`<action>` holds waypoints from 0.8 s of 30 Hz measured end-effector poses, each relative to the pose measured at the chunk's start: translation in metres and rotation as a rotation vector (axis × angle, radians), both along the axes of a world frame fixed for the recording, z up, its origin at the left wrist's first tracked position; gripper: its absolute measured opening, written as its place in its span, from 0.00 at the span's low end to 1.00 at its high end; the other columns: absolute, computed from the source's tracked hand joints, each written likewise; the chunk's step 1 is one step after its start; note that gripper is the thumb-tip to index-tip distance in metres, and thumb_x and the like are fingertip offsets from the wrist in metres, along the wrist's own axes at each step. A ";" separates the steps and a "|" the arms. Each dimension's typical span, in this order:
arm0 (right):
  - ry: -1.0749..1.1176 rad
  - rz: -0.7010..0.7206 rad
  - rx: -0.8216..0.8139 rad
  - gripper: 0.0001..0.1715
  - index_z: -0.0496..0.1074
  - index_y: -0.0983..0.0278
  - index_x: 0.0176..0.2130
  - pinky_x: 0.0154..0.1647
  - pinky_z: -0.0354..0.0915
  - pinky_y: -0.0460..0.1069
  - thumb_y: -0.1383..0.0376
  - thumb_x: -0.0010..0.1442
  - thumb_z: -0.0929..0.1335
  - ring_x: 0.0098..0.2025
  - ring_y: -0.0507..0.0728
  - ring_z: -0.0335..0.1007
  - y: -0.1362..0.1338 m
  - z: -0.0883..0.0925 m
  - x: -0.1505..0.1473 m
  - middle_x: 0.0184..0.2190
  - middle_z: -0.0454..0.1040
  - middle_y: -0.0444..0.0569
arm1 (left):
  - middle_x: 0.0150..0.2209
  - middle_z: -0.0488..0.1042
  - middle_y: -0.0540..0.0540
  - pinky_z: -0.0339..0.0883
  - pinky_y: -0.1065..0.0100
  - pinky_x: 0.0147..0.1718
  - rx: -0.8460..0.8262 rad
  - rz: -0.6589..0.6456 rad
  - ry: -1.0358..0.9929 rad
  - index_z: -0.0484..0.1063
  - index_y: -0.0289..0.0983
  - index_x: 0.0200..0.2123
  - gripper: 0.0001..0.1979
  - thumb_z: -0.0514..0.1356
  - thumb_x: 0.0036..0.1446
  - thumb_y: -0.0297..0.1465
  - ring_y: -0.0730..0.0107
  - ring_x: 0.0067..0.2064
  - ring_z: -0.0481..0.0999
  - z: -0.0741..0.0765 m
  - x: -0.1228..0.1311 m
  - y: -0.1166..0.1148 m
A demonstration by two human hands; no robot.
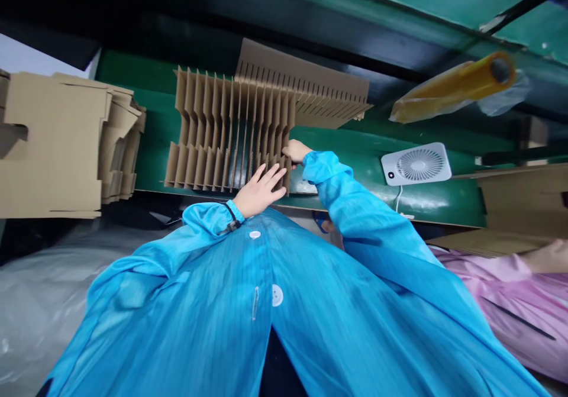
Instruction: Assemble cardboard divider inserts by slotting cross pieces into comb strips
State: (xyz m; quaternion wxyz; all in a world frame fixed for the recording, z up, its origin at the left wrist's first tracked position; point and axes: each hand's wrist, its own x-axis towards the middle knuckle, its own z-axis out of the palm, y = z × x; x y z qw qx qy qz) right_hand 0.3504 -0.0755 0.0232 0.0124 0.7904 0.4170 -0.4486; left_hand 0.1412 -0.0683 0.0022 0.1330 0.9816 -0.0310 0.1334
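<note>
Cardboard divider grid [226, 131] up on the green workbench [153, 148], rows of slotted strips standing upright, its near side just short of the bench's front edge, hardly any margin there. Left hand [260, 191] open, fingers spread against the strips at the grid's near right corner. Right hand [296, 150] up at the far part of that same end, fingers tucked behind the last strip, no telling whether gripping or only resting. Hands apart, a small gap between them, both on the one grid, blue coat sleeves [332, 178] reaching in from the body below.

Right behind, a second slotted cardboard grid [306, 83], tilted, touching the first along its far side, top edge out toward the bench's dark far rim. On the left, a narrow strip of green, then a stack of flattened cardboard cartons [57, 148] at the frame's edge. On the right, a longer run of green bench out to a white desk fan [416, 163], thin cable hanging over the front edge. Farther out, a yellow film roll [457, 86], well apart from both hands. Cardboard sheets [523, 199] at the right edge, a co-worker's pink sleeve [501, 302] and hand [548, 257] just beneath, nowhere near the grid. Clear plastic sheeting [44, 290] below the bench, lower left.
</note>
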 end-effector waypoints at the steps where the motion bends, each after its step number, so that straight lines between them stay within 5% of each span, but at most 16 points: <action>1: -0.008 -0.034 0.000 0.17 0.77 0.72 0.34 0.27 0.68 0.45 0.62 0.65 0.64 0.27 0.58 0.75 -0.001 -0.001 -0.002 0.19 0.72 0.54 | 0.64 0.64 0.29 0.61 0.38 0.60 -0.005 -0.002 0.004 0.75 0.35 0.48 0.11 0.59 0.63 0.23 0.45 0.67 0.61 0.002 0.001 -0.001; 5: -0.010 -0.138 0.013 0.19 0.75 0.69 0.33 0.25 0.68 0.45 0.64 0.68 0.61 0.25 0.57 0.74 -0.002 -0.005 -0.003 0.19 0.73 0.52 | 0.64 0.63 0.31 0.56 0.38 0.63 -0.037 0.030 -0.044 0.72 0.36 0.53 0.16 0.63 0.62 0.30 0.45 0.68 0.59 0.021 -0.008 0.010; 7: 0.004 -0.160 0.016 0.19 0.73 0.68 0.31 0.24 0.67 0.45 0.64 0.69 0.60 0.22 0.55 0.72 -0.005 -0.003 0.000 0.18 0.72 0.50 | 0.66 0.62 0.36 0.50 0.39 0.66 -0.053 0.175 -0.105 0.70 0.39 0.55 0.18 0.62 0.62 0.33 0.48 0.70 0.56 0.032 -0.029 0.035; 10: 0.051 -0.187 0.027 0.22 0.67 0.66 0.26 0.19 0.62 0.43 0.61 0.70 0.61 0.17 0.52 0.67 -0.018 0.013 0.003 0.13 0.67 0.46 | 0.68 0.60 0.40 0.42 0.40 0.68 -0.102 0.667 -0.174 0.67 0.41 0.57 0.20 0.61 0.62 0.35 0.50 0.72 0.50 0.041 -0.093 0.095; 13: 0.168 -0.431 0.093 0.21 0.64 0.64 0.25 0.17 0.61 0.43 0.64 0.70 0.62 0.15 0.50 0.65 -0.039 0.035 0.007 0.15 0.69 0.47 | 0.70 0.52 0.33 0.36 0.43 0.70 -0.155 1.291 -0.210 0.62 0.35 0.61 0.29 0.63 0.59 0.35 0.47 0.73 0.42 0.038 -0.185 0.147; 17: 0.273 -0.523 0.141 0.17 0.66 0.63 0.25 0.19 0.63 0.43 0.74 0.66 0.64 0.16 0.49 0.65 -0.060 0.052 0.006 0.18 0.70 0.48 | 0.70 0.46 0.24 0.34 0.43 0.69 -0.340 2.019 -0.290 0.53 0.28 0.64 0.44 0.70 0.50 0.35 0.43 0.73 0.39 0.021 -0.275 0.175; 19: 0.304 -0.508 0.151 0.17 0.67 0.62 0.25 0.20 0.63 0.43 0.75 0.65 0.64 0.16 0.49 0.65 -0.064 0.057 -0.003 0.18 0.71 0.49 | 0.68 0.52 0.22 0.43 0.47 0.69 -0.539 2.133 -0.444 0.50 0.28 0.65 0.46 0.71 0.50 0.35 0.47 0.71 0.50 0.011 -0.289 0.180; 24: 0.257 -0.446 0.188 0.14 0.67 0.61 0.26 0.21 0.64 0.44 0.73 0.62 0.66 0.17 0.50 0.65 -0.063 0.063 -0.025 0.18 0.71 0.47 | 0.58 0.68 0.28 0.67 0.69 0.57 -0.770 2.070 -0.965 0.53 0.25 0.59 0.35 0.66 0.53 0.21 0.64 0.58 0.74 0.001 -0.281 0.188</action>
